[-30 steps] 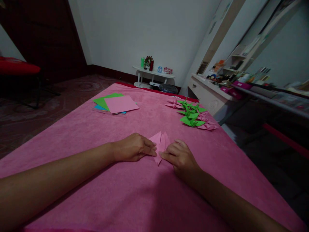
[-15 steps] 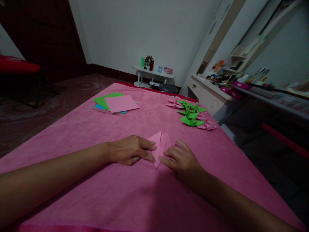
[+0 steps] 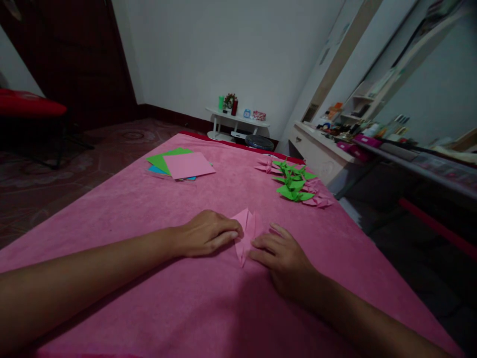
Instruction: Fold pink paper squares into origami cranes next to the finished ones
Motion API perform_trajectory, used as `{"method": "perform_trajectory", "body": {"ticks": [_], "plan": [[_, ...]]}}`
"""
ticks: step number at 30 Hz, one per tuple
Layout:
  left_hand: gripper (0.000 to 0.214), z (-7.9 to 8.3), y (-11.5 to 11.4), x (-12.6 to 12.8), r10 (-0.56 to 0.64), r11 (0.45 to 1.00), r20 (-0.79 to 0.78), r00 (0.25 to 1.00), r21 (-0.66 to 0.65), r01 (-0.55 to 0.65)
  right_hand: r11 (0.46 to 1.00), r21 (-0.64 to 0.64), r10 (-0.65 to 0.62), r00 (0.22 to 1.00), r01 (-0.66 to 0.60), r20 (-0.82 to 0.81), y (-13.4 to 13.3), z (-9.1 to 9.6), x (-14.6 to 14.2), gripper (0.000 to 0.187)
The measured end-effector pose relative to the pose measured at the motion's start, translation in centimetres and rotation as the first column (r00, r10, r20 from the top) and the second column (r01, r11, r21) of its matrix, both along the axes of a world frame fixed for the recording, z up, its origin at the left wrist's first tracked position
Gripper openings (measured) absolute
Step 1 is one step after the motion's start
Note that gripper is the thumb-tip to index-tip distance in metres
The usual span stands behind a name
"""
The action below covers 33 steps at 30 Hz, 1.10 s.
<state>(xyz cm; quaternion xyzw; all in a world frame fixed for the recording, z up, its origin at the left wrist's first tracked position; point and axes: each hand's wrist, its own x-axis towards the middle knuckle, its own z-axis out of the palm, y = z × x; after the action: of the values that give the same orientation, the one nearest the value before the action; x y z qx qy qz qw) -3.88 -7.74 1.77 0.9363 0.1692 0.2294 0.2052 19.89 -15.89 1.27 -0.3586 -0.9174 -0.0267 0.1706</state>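
A folded piece of pink origami paper [image 3: 246, 238] lies on the pink cloth in front of me, creased down its middle, with a narrow tip toward me. My left hand [image 3: 209, 233] comes in from the left, its fingers closed together on the paper's left edge. On the other side, my right hand [image 3: 282, 254] grips the right edge between thumb and index finger, while its outer fingers are slightly raised. The fingertips cover parts of both side edges.
Loose square sheets [image 3: 189, 165] in pink, green and blue lie at the table's far left. Several green folded cranes [image 3: 294, 190] and pink cranes [image 3: 318, 200] crowd the far right. Beyond stand a low white shelf [image 3: 238, 118] and a cluttered dresser [image 3: 324, 144].
My left fingers have drawn together and curled at the paper's left edge, where they lay spread before. The near tip now shows a small opened fold. The right hand has barely moved.
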Motion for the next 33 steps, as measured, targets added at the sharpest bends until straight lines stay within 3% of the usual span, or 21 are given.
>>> {"method": "perform_trajectory", "body": {"ticks": [4, 9, 14, 19, 23, 26, 27, 29, 31, 33], "plan": [[0.028, -0.1, -0.6, 1.7, 0.187, 0.981, -0.127, 0.974, 0.074, -0.179, 0.982, -0.121, -0.157, 0.983, 0.145, -0.095, 0.3, 0.9, -0.7, 0.031], [0.026, -0.8, -1.3, 2.5, 0.222, 0.963, -0.13, 0.966, 0.187, -0.196, 0.898, -0.27, -0.394, 0.908, 0.347, -0.144, 1.4, 1.7, -1.7, 0.013], [0.025, -0.9, -1.7, 2.4, 0.228, 0.947, -0.148, 0.962, 0.264, -0.184, 0.811, -0.415, -0.533, 0.813, 0.413, -0.232, 3.4, 0.9, -1.8, 0.004], [0.023, -1.2, -1.7, 2.5, 0.217, 0.933, -0.142, 0.966, 0.322, -0.163, 0.74, -0.346, -0.646, 0.753, 0.577, -0.126, 5.3, 0.0, -1.4, 0.024], [0.021, -1.2, -1.7, 2.6, 0.211, 0.943, -0.141, 0.967, 0.29, -0.163, 0.737, -0.313, -0.624, 0.781, 0.598, 0.021, 7.0, 1.3, -1.4, 0.033], [0.019, -1.1, -1.5, 2.6, 0.22, 0.959, -0.064, 0.973, 0.196, -0.204, 0.704, -0.367, -0.597, 0.786, 0.608, 0.158, 8.7, 2.5, -1.8, 0.032], [0.025, -1.2, -1.4, 2.5, 0.246, 0.958, -0.015, 0.969, 0.155, -0.241, 0.688, -0.399, -0.588, 0.788, 0.606, 0.183, 9.3, 2.7, -1.9, 0.033], [0.06, -1.6, -1.0, 2.5, 0.337, 0.938, 0.091, 0.937, 0.055, -0.343, 0.638, -0.52, -0.555, 0.807, 0.568, 0.201, 10.5, 2.8, -1.9, 0.035], [0.097, -2.2, -0.4, 2.5, 0.419, 0.908, 0.146, 0.896, -0.064, -0.414, 0.559, -0.71, -0.488, 0.862, 0.429, 0.137, 11.3, 2.6, -1.8, 0.033], [0.121, -2.7, 0.4, 2.5, 0.458, 0.884, 0.141, 0.878, -0.184, -0.431, 0.511, -0.83, -0.451, 0.892, 0.223, -0.038, 12.0, 2.3, -1.5, 0.031]]}}
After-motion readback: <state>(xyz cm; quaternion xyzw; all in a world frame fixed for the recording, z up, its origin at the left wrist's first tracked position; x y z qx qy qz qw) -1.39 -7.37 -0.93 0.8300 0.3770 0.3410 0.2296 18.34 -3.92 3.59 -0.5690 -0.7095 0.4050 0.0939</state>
